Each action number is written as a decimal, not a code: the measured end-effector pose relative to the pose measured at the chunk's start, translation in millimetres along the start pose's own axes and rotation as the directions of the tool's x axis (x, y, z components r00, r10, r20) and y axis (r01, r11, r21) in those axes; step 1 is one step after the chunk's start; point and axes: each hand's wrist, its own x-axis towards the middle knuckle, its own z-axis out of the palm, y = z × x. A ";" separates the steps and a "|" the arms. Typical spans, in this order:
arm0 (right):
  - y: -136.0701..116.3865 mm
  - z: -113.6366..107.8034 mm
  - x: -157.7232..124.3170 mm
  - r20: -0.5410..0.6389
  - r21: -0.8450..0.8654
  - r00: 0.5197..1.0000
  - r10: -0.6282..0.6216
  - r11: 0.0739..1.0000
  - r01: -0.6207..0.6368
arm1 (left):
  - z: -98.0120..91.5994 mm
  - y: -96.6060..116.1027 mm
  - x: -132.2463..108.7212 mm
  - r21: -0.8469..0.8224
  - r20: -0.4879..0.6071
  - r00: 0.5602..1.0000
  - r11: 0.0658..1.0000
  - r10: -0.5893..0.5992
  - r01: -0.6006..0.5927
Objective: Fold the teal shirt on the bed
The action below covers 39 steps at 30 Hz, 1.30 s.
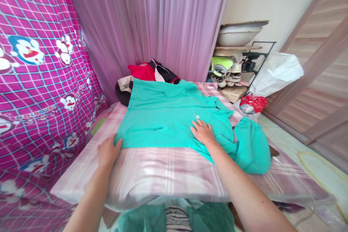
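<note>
A teal garment (163, 116) lies spread on a surface covered with a pink plaid cloth (163, 170). My left hand (108, 152) rests at the garment's near left corner, fingers together against its edge. My right hand (202, 131) lies flat on the garment near a small white tag (197, 116), fingers stretched out. A teal sleeve (251, 146) bunches and hangs over the right side.
A pile of red, black and cream clothes (146, 76) sits at the far end by a lilac curtain (152, 21). A magenta cartoon-print cloth (40, 79) hangs at left. A metal rack (239, 65) with a basin and shoes, a white bag (274, 72) and a wooden door (320, 79) stand at right.
</note>
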 end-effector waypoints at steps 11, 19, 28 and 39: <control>3.4 8.9 2.6 -0.039 -0.034 0.999 -0.011 0.999 0.009 | -12.4 -4.9 36.5 -0.181 0.125 0.991 0.981 -0.046 0.068; 7.1 14.2 2.2 -0.095 -0.054 0.995 -0.043 0.998 0.038 | 3.0 58.7 50.0 0.007 0.048 0.973 0.974 0.225 -0.226; 6.0 10.3 -0.5 -0.077 -0.057 0.996 -0.042 0.998 0.038 | 27.6 84.1 44.6 0.010 0.166 0.953 0.966 0.252 -0.257; 5.9 11.2 -1.1 -0.131 -0.059 0.989 -0.067 0.996 0.060 | 13.9 100.1 79.8 0.078 0.187 0.930 0.939 0.317 -0.335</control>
